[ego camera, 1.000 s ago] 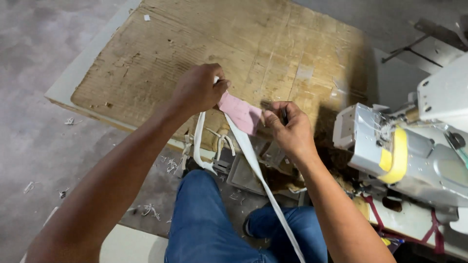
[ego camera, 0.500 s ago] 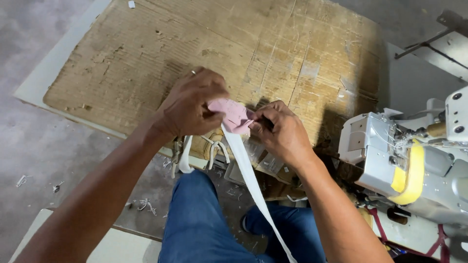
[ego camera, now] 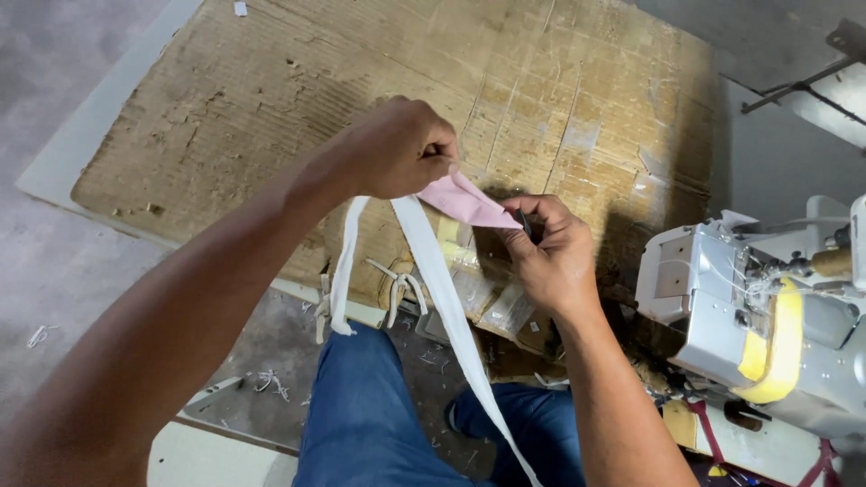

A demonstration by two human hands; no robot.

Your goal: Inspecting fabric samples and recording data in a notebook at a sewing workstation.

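At the centre of the frame the left hand (ego camera: 397, 149) and right hand (ego camera: 550, 257) each pinch an end of a pink cloth piece (ego camera: 465, 203), a white strap (ego camera: 442, 298) trailing down over the knees. Keeping it taut with edges aligned would likely serve best. Clear plastic packets (ego camera: 492, 298) lie just below, over worn brown cardboard (ego camera: 505, 81).
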